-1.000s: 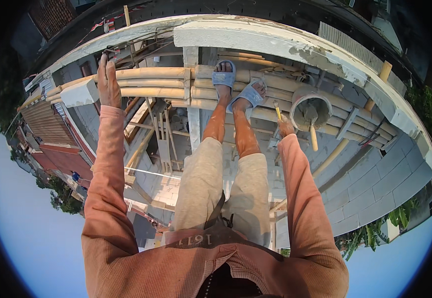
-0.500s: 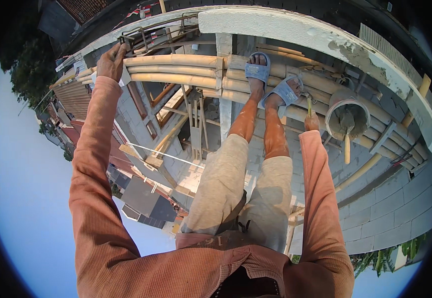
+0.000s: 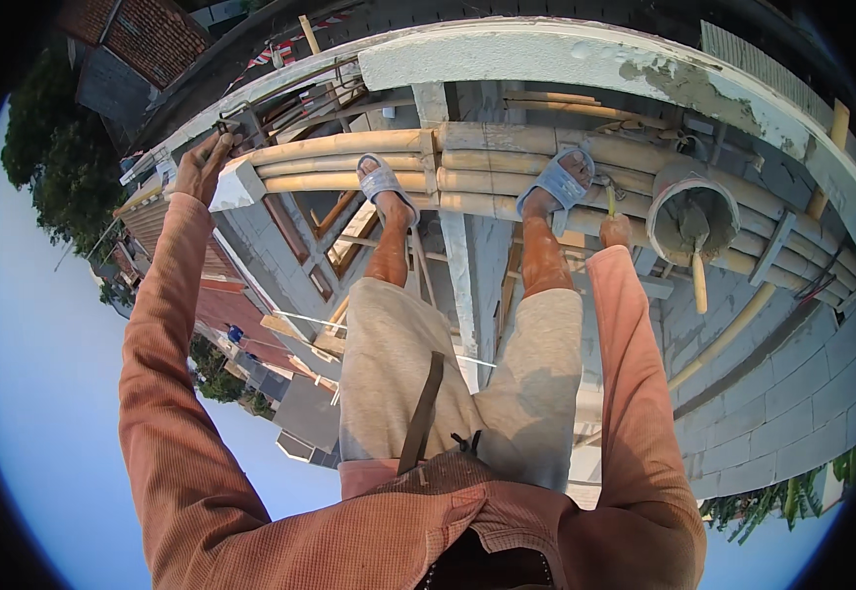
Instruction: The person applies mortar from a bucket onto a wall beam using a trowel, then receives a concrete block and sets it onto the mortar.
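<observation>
My left hand is out at the far left, its fingers closed round the end of a dark steel bar by the wall's top edge. Lower at the right, my right hand is wrapped round a thin tool with a yellow-green handle; its head, close to my right foot, is hard to make out. Just right of that hand, a bucket of grey mortar stands on the bamboo poles. A trowel with a wooden handle rests in it, apart from my hand.
My feet in blue sandals stand apart on the bamboo, high above the ground. A pale concrete beam runs along the far side, with steel bars at its left. A block wall curves below right; gaps open beneath the poles.
My left foot has stepped left along the bamboo, away from the right foot. My left hand has shifted left and slightly down; the right hand stays beside the bucket with its tool.
</observation>
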Demonstrator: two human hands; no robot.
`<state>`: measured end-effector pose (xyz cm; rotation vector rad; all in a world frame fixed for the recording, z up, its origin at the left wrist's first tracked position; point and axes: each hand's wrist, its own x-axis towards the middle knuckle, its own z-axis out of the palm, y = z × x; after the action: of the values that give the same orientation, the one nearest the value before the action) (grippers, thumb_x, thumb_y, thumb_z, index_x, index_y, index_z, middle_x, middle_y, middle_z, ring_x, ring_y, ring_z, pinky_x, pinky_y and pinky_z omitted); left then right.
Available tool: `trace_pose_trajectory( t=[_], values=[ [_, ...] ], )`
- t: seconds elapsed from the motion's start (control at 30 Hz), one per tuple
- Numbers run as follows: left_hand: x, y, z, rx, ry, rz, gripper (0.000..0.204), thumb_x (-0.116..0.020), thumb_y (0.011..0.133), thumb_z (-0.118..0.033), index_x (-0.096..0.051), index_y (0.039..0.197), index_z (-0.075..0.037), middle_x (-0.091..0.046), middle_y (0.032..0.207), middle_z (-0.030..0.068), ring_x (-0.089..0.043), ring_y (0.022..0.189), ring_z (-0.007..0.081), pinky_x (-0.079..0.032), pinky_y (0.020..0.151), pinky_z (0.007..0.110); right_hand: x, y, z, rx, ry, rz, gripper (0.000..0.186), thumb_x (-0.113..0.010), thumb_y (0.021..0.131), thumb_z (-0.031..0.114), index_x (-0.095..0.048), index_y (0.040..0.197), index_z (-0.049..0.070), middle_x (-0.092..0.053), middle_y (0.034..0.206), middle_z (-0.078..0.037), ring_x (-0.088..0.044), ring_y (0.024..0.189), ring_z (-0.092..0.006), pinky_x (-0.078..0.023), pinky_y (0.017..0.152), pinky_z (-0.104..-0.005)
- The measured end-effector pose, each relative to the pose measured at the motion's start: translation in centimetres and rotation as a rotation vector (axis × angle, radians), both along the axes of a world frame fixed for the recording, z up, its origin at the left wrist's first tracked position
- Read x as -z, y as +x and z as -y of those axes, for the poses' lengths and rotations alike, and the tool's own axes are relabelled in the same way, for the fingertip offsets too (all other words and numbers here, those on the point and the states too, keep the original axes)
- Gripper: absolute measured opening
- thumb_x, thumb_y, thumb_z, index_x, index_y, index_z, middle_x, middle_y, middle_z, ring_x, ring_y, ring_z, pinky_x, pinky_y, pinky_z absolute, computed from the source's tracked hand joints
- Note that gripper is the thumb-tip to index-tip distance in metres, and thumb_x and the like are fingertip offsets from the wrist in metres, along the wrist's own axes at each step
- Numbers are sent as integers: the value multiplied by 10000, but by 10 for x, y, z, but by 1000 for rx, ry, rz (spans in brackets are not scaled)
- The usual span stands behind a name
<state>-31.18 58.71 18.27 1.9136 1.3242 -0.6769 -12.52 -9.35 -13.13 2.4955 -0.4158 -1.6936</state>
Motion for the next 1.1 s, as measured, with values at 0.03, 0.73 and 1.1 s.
trace_pose_trajectory(
  t=[0.03,0.73,1.1],
  values=[
    [-5,1,-1,44,10,-32,530,-634,1032,-449,-684,1307,1,-737,1172,64,-615,1060,139,-467,988,274,-3,-3,-9,19,8,3,318,-543,988,270,-698,1231,135,-684,1280,-224,-663,1166,-440,-539,967,-538],
    [-2,16,-21,-3,-383,152,569,-644,1041,-332,-552,1398,101,-681,1230,182,-662,1166,258,-513,1108,408,8,-3,14,-82,-116,120,333,-558,965,249,-707,1229,111,-667,1321,-199,-634,1219,-441,-526,1003,-521],
    [6,3,-36,31,-429,237,637,-673,1019,-365,-531,1394,130,-665,1261,230,-663,1175,276,-528,1089,409,-21,-80,-65,146,-168,492,340,-535,967,244,-684,1249,126,-686,1278,-217,-642,1194,-463,-519,1006,-552]
  ],
)
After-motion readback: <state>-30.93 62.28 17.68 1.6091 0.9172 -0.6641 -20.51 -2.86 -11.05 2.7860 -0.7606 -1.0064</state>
